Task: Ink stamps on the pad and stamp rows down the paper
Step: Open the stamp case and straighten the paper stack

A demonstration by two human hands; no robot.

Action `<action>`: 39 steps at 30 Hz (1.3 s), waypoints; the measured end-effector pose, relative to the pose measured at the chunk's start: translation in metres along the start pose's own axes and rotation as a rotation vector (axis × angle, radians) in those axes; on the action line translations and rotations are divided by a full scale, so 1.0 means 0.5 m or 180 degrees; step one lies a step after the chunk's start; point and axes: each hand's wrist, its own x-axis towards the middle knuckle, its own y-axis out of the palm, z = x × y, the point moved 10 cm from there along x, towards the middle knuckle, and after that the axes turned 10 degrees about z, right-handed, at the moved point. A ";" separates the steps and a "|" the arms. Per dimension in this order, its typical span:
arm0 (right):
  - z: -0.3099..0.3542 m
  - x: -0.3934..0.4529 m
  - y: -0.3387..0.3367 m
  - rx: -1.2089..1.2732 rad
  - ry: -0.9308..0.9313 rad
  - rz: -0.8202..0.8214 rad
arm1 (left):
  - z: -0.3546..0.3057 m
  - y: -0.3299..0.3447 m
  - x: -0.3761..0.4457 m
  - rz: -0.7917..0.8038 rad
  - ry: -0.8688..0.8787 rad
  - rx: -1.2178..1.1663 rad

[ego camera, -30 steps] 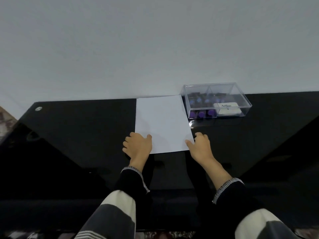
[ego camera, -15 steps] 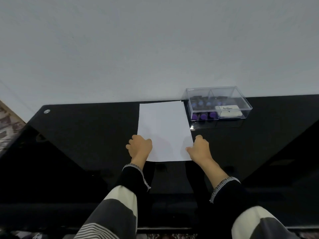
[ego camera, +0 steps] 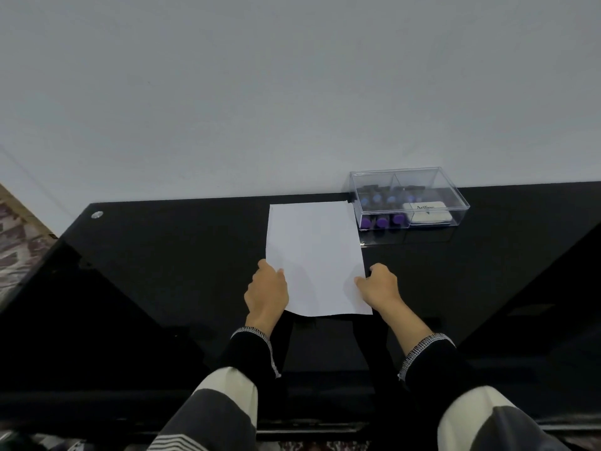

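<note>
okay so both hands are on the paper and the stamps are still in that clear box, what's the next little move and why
Probably let go with the right hand and reach to the clear box beside the paper's far right corner to open it. The sheet looks blank, and the stamps and ink pad sit under its lid. The left hand can hold the sheet.

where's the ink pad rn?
Head view: the ink pad lies in the right compartment of the clear box, right of the paper.
</note>
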 end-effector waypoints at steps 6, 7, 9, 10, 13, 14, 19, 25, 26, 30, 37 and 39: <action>-0.006 -0.017 0.009 -0.0143 -0.0221 -0.0099 | 0.017 0.000 -0.034 -0.0417 -0.0068 0.0632; -0.006 -0.021 0.009 -0.0226 -0.0249 -0.0126 | 0.019 0.002 -0.039 -0.0463 -0.0135 0.0776; -0.003 -0.029 -0.002 -0.0333 -0.0325 -0.0219 | 0.021 -0.004 -0.046 -0.0624 -0.0360 0.1106; -0.003 -0.032 -0.011 -0.0314 -0.0376 -0.0272 | 0.012 -0.012 -0.048 -0.0757 -0.0380 0.1211; -0.004 -0.036 -0.057 -0.0201 -0.0569 -0.0441 | -0.069 -0.001 -0.033 -0.0921 0.0337 0.1332; -0.006 -0.035 -0.077 -0.0211 -0.0626 -0.0515 | -0.101 0.023 -0.025 -0.0774 0.0669 0.1307; 0.001 -0.013 -0.161 -0.0517 -0.0977 -0.0783 | -0.160 0.144 -0.012 -0.0084 0.1286 0.1072; 0.080 0.082 -0.207 -0.1628 -0.1316 -0.1115 | -0.152 0.158 -0.008 -0.0381 0.1332 0.1113; 0.093 0.100 -0.212 -0.1807 -0.1311 -0.1183 | -0.152 0.160 -0.008 -0.0401 0.1315 0.1126; 0.113 0.161 -0.212 -0.2530 -0.1190 -0.1118 | -0.146 0.160 -0.005 -0.0438 0.1245 0.1018; 0.113 0.163 -0.219 -0.2544 -0.1214 -0.1293 | -0.147 0.160 -0.004 -0.0483 0.1255 0.1021; 0.107 0.146 -0.219 -0.2427 -0.1310 -0.1302 | -0.147 0.158 -0.005 -0.0508 0.1258 0.1001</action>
